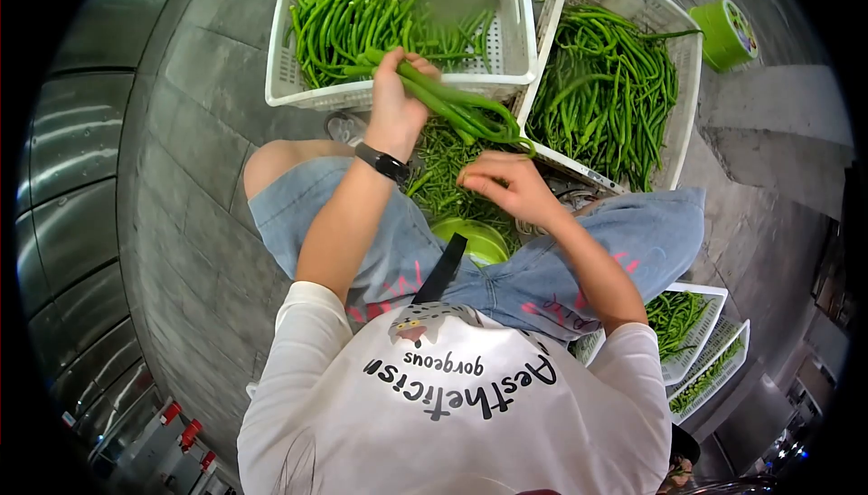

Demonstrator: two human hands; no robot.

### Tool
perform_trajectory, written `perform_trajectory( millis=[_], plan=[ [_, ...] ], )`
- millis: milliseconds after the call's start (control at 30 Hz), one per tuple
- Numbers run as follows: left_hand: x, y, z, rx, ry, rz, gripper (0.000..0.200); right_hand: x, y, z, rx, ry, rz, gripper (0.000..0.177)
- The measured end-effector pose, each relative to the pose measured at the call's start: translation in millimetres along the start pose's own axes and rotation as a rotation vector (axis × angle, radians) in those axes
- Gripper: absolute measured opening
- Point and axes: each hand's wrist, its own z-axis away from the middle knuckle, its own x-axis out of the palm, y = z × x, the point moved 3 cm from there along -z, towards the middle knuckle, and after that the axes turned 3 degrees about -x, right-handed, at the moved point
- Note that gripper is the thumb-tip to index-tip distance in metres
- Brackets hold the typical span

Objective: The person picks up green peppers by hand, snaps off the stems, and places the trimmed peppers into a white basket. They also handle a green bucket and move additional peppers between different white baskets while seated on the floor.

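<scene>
My left hand (400, 102), with a dark band on its wrist, is closed around a bunch of long green chili peppers (454, 104). The peppers point to the right, their thin curled ends hanging near my other hand. Just below those ends, my right hand (514, 186) is closed with thumb and fingertips pinched together. Whatever lies in that pinch is too small to make out. In front of my left hand stands a white plastic crate (398, 90) with green peppers lying mostly in line. Beneath both hands, a heap of thin green stems (438, 165) covers the floor.
A second white crate (689, 124) full of loosely tangled peppers stands at front right. Beyond it is a green bucket (726, 36). A light green round object (484, 240) sits between my legs. More white crates (701, 350) of green produce are at lower right.
</scene>
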Motion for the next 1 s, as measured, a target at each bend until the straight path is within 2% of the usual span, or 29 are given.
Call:
perform_trajectory(
  millis=[67, 100, 200, 300, 400, 467, 533, 600, 633, 667, 700, 800, 867, 1000],
  plan=[
    [6, 16, -1, 0.025, -0.004, 0.062, 0.015, 8, 10, 6, -0.139, -0.144, 0.235, 0.013],
    [7, 23, 0, 0.053, -0.005, 0.061, 0.014, 11, 18, 11, -0.079, -0.239, 0.315, 0.015],
    [9, 33, 4, 0.084, -0.051, 0.085, 0.012, 16, 37, 28, 0.104, -0.284, 0.387, 0.02],
    [18, 32, 8, -0.006, -0.236, 0.121, 0.009, 15, 48, 30, 0.093, -0.26, 0.315, 0.028],
    [29, 26, 15, -0.095, -0.437, 0.136, 0.014, 0, 48, 19, 0.287, -0.17, 0.132, 0.027],
    [37, 22, 22, -0.147, -0.535, 0.149, 0.016, -11, 52, 15, 0.333, 0.028, -0.036, 0.02],
    [42, 19, 27, -0.14, -0.575, 0.104, 0.019, -26, 35, 9, 0.482, 0.208, -0.555, 0.023],
    [43, 15, 30, -0.168, -0.633, 0.067, 0.02, -34, 23, 6, 0.442, 0.162, -0.735, 0.029],
    [43, 12, 31, -0.183, -0.62, 0.018, 0.018, -34, 19, 7, 0.418, 0.126, -0.767, 0.029],
    [40, 9, 29, -0.159, -0.52, -0.021, 0.017, -34, 15, 7, 0.394, 0.089, -0.799, 0.029],
    [36, 7, 25, -0.136, -0.421, -0.06, 0.016, -30, 5, 6, 0.362, 0.127, -0.709, 0.027],
    [10, 4, 10, -0.123, -0.125, -0.154, 0.012, -28, -1, 9, 0.248, 0.054, -0.564, 0.025],
    [-5, 1, 5, -0.099, 0.106, -0.217, 0.011, -30, 7, 9, 0.258, 0.112, -0.682, 0.024],
    [6, -6, 9, -0.048, 0.102, -0.272, 0.014, -39, 12, 12, 0.296, 0.215, -0.974, 0.03]
  ],
)
